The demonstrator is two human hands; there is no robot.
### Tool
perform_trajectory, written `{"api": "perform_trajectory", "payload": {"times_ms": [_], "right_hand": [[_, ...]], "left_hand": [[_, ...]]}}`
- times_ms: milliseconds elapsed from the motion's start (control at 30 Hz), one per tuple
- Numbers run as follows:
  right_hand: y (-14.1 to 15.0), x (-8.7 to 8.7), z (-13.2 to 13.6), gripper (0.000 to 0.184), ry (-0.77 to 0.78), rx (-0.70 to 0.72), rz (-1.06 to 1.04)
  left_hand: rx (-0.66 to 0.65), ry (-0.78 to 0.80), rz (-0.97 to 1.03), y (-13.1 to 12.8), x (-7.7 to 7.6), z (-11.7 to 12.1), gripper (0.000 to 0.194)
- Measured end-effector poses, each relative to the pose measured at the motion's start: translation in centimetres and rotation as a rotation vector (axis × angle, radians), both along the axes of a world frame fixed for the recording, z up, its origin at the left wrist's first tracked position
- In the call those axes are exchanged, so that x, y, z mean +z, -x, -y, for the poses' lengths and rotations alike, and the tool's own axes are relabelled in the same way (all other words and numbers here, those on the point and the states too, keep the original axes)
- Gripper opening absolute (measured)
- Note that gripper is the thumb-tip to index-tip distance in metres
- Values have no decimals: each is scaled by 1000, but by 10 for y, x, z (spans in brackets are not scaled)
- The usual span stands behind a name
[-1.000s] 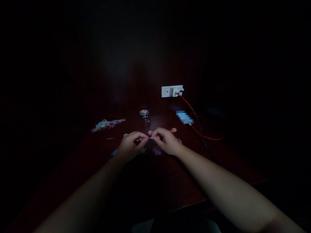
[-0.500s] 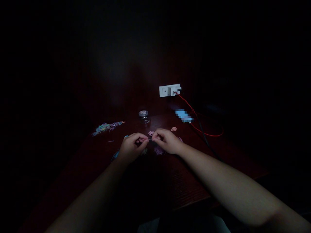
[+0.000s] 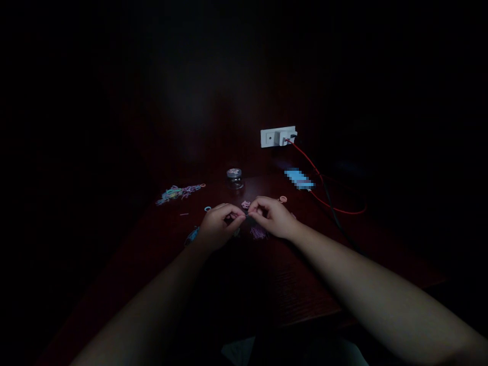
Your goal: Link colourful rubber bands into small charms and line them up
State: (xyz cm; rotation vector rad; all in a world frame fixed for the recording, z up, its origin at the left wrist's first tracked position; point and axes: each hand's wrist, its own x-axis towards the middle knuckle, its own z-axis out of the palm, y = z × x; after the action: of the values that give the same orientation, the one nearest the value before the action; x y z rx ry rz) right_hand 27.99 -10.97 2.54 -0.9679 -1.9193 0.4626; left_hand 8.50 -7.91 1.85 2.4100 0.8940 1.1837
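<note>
Over the dark red table, my left hand (image 3: 221, 224) and my right hand (image 3: 276, 218) face each other, fingertips almost touching. Both are closed in a pinch on a thin, pale elastic band (image 3: 246, 214), mostly hidden by the fingers. Just behind the fingertips lies a small heap of pink elastic bands (image 3: 246, 205). Purple bands (image 3: 258, 233) are bunched below my right hand, and orange bands (image 3: 283, 199) sit beyond it. To the left of my left hand are blue bands (image 3: 192, 235) and a turquoise band (image 3: 208, 209). Pale bands partly show under my left hand.
A clear lidded jar (image 3: 234, 179) stands at the back. A mixed heap of coloured bands (image 3: 177, 193) lies back left. At right, a blurred-out bright blue device (image 3: 299, 179) joins a red cable (image 3: 307, 156) from the wall socket (image 3: 269, 138). A black cable (image 3: 332, 211) runs alongside.
The camera view has shifted a little, moving the whole scene slightly right and up. Both hands keep their pinch, and their fingertips are a little apart as before.
</note>
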Motion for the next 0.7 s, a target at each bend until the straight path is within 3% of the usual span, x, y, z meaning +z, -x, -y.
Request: {"api": "perform_trajectory", "payload": {"times_ms": [700], "right_hand": [[0,1,1,4,4,0,17]], "left_hand": [[34,5,20,-2,-1,1,6]]}}
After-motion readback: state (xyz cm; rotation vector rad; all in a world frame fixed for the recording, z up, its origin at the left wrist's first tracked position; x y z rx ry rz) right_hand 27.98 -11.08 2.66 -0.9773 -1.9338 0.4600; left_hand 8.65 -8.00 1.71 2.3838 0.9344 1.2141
